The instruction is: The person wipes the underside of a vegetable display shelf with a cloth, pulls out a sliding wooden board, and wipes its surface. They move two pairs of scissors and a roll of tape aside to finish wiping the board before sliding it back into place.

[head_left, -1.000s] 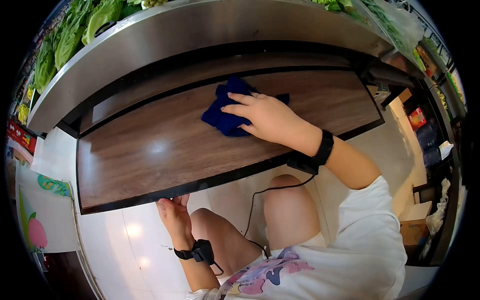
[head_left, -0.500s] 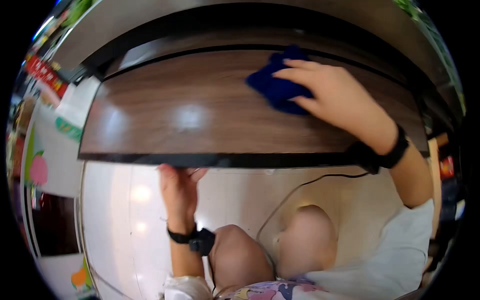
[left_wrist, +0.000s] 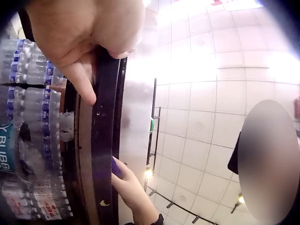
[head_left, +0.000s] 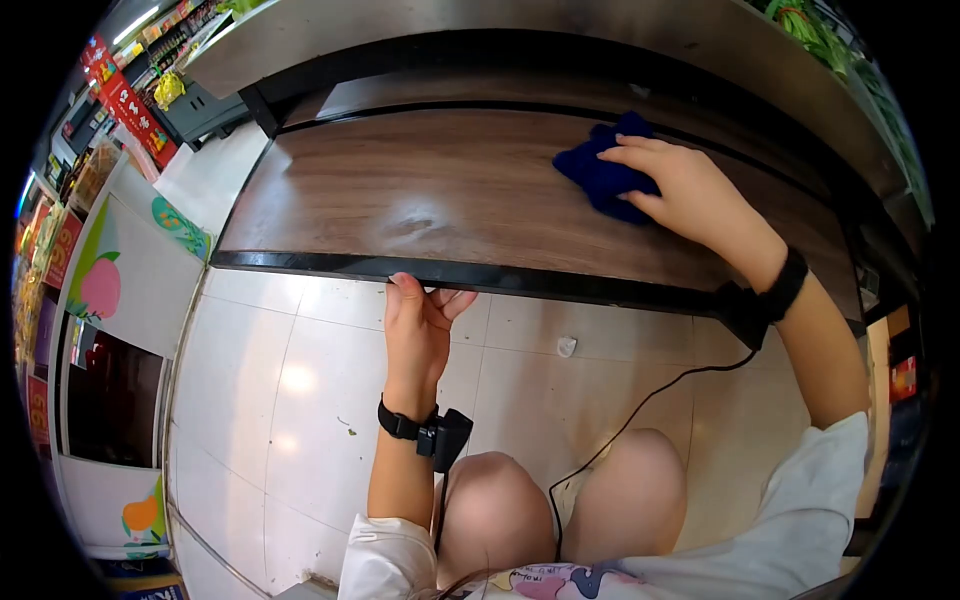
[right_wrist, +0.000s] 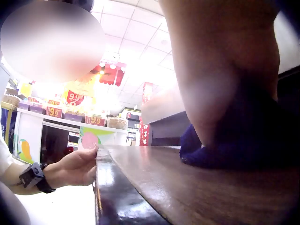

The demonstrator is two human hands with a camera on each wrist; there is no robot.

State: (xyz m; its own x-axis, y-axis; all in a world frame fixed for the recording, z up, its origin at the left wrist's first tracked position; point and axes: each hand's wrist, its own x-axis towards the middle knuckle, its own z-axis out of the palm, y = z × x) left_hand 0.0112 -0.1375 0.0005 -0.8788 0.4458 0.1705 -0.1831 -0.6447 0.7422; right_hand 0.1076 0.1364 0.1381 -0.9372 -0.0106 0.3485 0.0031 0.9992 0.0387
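A dark blue cloth [head_left: 603, 172] lies bunched on a brown wood-grain shelf [head_left: 470, 200] with a black front edge. My right hand [head_left: 690, 190] presses on the cloth, its fingers stretched over the top and the thumb apart from them. From the right wrist the cloth [right_wrist: 192, 152] shows dark beneath the palm. My left hand [head_left: 418, 325] grips the shelf's front edge left of centre, thumb against the black trim and fingers lower down. In the left wrist view, the black edge [left_wrist: 105, 126] runs between the left hand's digits.
A metal-fronted display [head_left: 420, 22] with green vegetables [head_left: 815, 40] rises behind the shelf. Packs of plastic bottles [left_wrist: 35, 108] stand below it. A white cabinet with fruit pictures [head_left: 130, 250] stands at the left. A black cable [head_left: 640, 420] hangs by the knees. A small white scrap [head_left: 567, 346] lies on the floor.
The head view has shifted and turned. My right hand has slid the cloth rightward along the shelf. My left hand stays at the front edge.
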